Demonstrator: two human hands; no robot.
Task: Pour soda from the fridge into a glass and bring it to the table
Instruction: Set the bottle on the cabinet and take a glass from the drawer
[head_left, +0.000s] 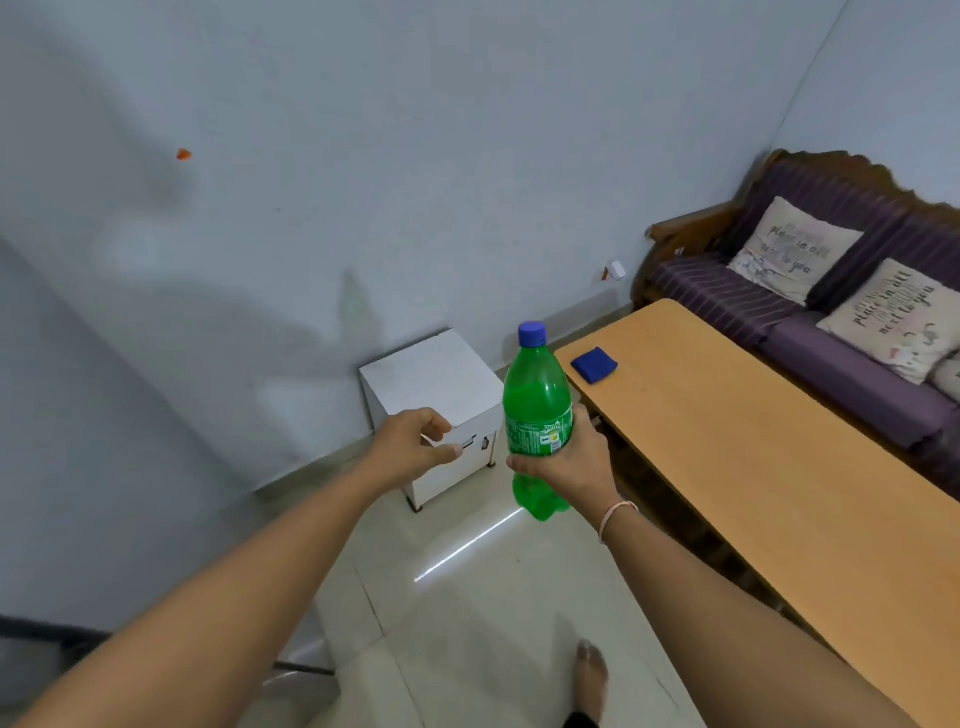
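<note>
Head view: the right hand (563, 462) holds a green Sprite bottle (537, 421) in the air above the pale tiled floor (467, 613), just off the near corner of the wooden table (753, 457). The bottle's long axis runs close to vertical, with a slight lean; its blue cap (532, 332) points up and is screwed on, and its lobed base points down toward the floor. The grip falls on the labelled midsection: the thumb crosses the front of the bottle below the label, the palm and the other fingers wrap the right and far side, so the neck and cap stand clear above the hand and the base shows below it. The fingers are clamped on the bottle. A thin bracelet (615, 514) circles the right wrist. The left hand (415, 447) is extended forward, empty, its fingers loosely curled with the thumb apart from them, and it appears in front of a small white cabinet (431, 374) standing against the wall; contact with the cabinet cannot be determined. On the table, near its far end, lies a folded blue cloth (595, 364), well apart from the bottle. Beyond the table stands a purple sofa (831, 364) with two printed cushions (795, 249). A bare foot (592, 675) appears at the bottom edge.
</note>
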